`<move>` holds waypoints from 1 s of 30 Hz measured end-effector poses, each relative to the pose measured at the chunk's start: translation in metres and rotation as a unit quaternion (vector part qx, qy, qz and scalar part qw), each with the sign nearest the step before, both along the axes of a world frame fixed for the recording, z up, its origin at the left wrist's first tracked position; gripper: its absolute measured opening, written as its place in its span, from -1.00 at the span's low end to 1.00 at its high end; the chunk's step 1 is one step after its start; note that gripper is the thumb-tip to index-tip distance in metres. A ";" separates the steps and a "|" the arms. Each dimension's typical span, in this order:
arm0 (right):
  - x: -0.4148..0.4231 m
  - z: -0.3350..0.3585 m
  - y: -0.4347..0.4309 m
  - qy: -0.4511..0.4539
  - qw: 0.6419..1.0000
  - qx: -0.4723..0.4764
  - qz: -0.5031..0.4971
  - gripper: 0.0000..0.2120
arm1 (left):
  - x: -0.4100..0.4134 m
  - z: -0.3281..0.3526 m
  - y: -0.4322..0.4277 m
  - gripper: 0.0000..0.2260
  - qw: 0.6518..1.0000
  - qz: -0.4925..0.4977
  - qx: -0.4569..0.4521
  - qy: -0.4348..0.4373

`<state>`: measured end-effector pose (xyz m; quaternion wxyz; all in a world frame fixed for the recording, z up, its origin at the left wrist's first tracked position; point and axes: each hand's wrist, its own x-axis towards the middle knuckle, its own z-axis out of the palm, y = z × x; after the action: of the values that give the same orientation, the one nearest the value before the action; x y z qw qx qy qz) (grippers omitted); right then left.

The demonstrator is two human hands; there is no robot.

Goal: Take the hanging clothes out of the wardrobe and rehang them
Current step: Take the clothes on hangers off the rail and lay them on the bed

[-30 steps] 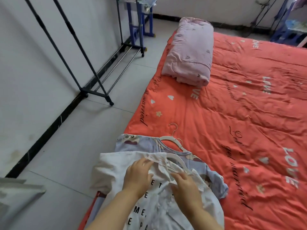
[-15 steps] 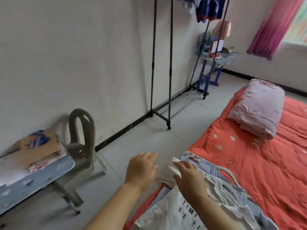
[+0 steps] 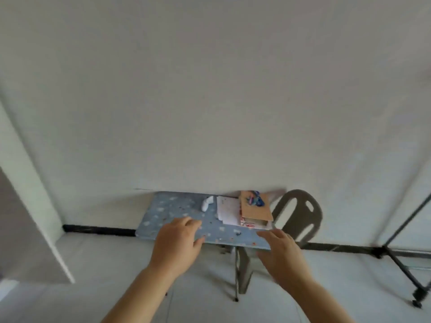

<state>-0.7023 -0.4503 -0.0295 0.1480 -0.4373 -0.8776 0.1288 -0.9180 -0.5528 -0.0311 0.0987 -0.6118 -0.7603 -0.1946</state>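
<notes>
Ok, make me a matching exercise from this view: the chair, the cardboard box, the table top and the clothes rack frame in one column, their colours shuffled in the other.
Things:
1. chair
2. cardboard box
3. table top
4. clothes rack frame

Colours:
A. black
B. blue with pale spots
C. grey
D. brown

Pairs: 1-C, 2-D, 3-B, 4-A.
</notes>
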 end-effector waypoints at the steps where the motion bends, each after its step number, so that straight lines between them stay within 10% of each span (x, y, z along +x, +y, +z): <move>1: -0.031 0.003 -0.007 -0.005 0.999 0.003 0.033 -0.54 | -0.026 0.002 -0.023 -0.61 0.999 0.034 0.001 0.001; 17: -0.428 0.046 -0.121 -0.009 0.882 0.028 0.471 -0.55 | -0.256 0.039 -0.234 -0.67 0.884 0.467 0.027 -0.004; 30: -0.639 0.081 -0.226 0.042 0.755 0.009 0.654 -0.53 | -0.373 0.072 -0.330 -0.58 0.783 0.619 0.055 0.028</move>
<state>-1.3418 -0.6767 0.0517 0.0682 0.2510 -0.9437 0.2042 -1.2914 -0.8831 0.0407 0.2529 -0.0080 -0.9605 -0.1158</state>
